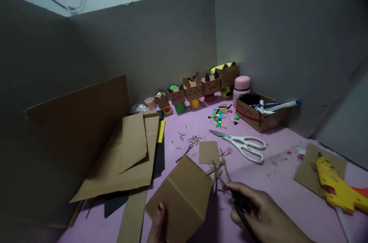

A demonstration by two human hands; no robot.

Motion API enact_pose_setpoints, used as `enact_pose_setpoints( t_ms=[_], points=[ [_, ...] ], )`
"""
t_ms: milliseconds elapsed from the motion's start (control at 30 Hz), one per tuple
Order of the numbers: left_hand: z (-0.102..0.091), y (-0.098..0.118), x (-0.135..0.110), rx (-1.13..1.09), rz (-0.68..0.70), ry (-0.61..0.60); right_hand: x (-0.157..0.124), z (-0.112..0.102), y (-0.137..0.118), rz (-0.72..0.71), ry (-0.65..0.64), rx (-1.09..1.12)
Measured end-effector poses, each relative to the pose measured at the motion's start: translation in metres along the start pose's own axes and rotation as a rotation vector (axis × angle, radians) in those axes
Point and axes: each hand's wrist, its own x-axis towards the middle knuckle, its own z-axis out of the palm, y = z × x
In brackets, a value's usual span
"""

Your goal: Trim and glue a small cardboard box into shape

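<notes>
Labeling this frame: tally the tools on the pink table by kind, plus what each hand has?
Scissors: 1
Glue gun: 1
Blue-capped marker in the box: 1
Total: 3
Left hand holds the folded cardboard piece; right hand grips a dark thin tool, kind unclear.

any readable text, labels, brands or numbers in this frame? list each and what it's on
Nothing can be read for certain.
Small cardboard box: red print along its front side, too blurred to read.
Row of cardboard figures: drawn faces only, no words.
Paper cup: a pattern, too small to tell.
Yellow glue gun, scissors, and the folded cardboard in the left hand: no markings visible.
</notes>
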Motion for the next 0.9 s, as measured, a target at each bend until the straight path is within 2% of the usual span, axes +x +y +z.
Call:
enact_pose_setpoints(
  t_ms=[133,233,300,500,633,733,900],
  points=[
    [0.028,0.003,-0.015,-0.214,-0.043,-0.044,-0.002,0.003,0.001,-0.031,0.019,-0.066],
    [0.047,0.011,-0.024,-0.339,-0.228,-0.096,-0.003,0.003,0.006,-0.051,0.037,-0.103],
    [0.052,0.014,-0.027,-0.375,-0.296,-0.117,-0.003,0.003,0.010,-0.054,0.044,-0.103],
    [0.045,0.009,-0.026,-0.384,-0.325,-0.359,-0.005,0.004,0.013,-0.088,0.139,-0.130],
    [0.043,0.007,-0.027,-0.370,-0.320,-0.450,-0.005,0.003,0.013,-0.065,0.139,-0.126],
    [0.045,0.007,-0.028,-0.365,-0.310,-0.447,-0.005,0.003,0.013,-0.018,0.119,-0.113],
    [0.048,0.007,-0.031,-0.337,-0.279,-0.337,-0.005,0.005,0.010,0.017,0.106,-0.025]
  ],
)
